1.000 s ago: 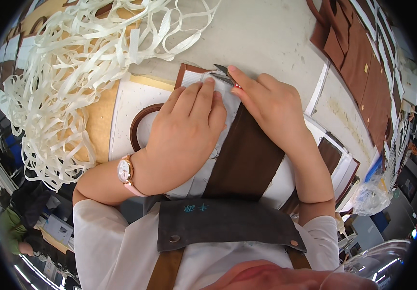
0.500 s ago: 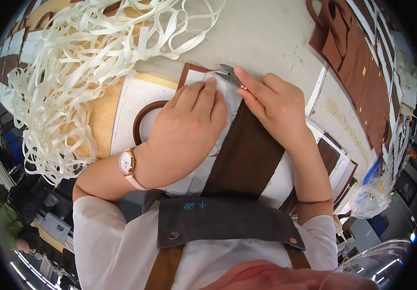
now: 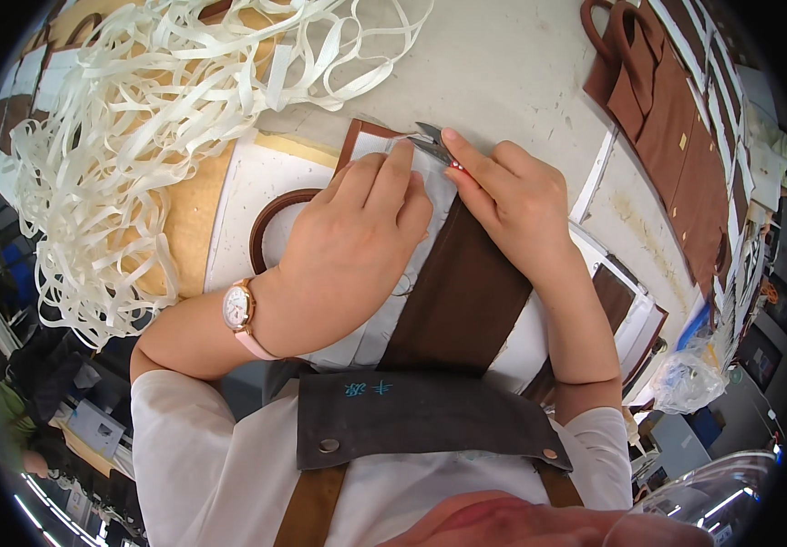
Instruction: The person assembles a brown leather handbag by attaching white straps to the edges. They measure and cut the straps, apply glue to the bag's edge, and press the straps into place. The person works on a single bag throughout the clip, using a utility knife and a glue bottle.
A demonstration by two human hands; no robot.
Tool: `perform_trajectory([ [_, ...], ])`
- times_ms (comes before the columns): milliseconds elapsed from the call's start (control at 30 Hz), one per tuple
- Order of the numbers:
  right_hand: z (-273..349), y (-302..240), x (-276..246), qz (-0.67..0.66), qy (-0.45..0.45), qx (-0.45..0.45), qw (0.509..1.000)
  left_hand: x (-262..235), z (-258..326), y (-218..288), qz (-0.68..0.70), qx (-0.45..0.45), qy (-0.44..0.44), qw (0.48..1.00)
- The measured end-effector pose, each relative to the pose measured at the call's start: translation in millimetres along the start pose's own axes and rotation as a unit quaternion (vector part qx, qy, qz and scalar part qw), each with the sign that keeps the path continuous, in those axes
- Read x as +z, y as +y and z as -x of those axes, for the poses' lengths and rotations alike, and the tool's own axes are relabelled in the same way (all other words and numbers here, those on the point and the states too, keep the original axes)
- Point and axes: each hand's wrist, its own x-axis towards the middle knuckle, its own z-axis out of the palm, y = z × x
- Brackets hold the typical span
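Though half-hidden, scissors point(image 3: 439, 153) within right grip point(image 3: 523, 202)

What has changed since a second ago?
Very little: the right hand and scissors sit slightly farther right in the picture, but the pale panel shifted likewise, so possibly the view moved. Nothing was taken hold of or let go. The right hand's grip on the open scissors and the left hand over the panel stayed.

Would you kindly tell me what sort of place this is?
Probably a bag or leather-goods workshop: brown panels with looped handles, a tangled heap of white tape, and scissors in the right hand.
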Motion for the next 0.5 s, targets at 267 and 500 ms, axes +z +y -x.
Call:
perform_trajectory([
  [267, -1.1, -0.2, 2.7, 0.009, 0.006, -0.004, 1.000, 2.4, -0.2, -0.1, -0.011, 0.010, 0.006, 1.000],
  [500, -5.0, -2.7, -2.1, -0.016, -0.026, 0.038, 0.999, 3.9, -0.9, -0.5, -0.019, 0.012, 0.010, 1.000],
])
